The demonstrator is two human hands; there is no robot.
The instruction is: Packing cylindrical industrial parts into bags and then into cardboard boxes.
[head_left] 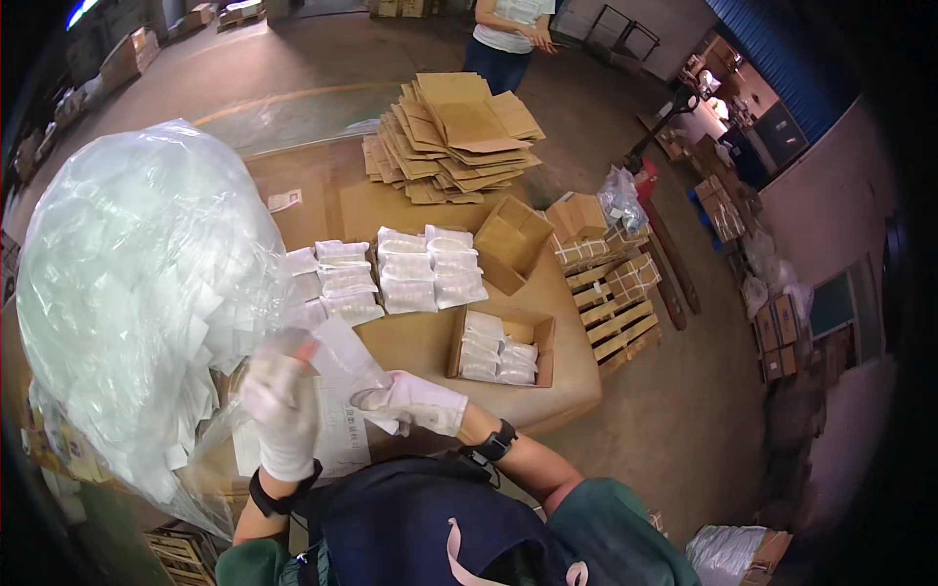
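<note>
In front of me, my right hand (420, 402), in a white glove with a grey fingertip, pinches the lower end of a flat white translucent bag (344, 354). My left hand (280, 400), also gloved, is raised at the bag's left side; motion smears its fingers, and an orange patch shows near the fingertips. Whether it touches the bag cannot be made out. Beneath the hands lies a printed white sheet (342, 435). To the left bulges a huge clear plastic sack (147, 264) full of similar white bags. Filled white packets (405, 269) stand in rows beyond my hands.
An open carton (550, 363) with several packets sits at the table's right, with another open carton (513, 244) behind it. Flattened cardboard (459, 137) is piled at the back. A wooden pallet (616, 317) and a red pallet jack (669, 249) stand rightward. Another person (508, 39) stands beyond.
</note>
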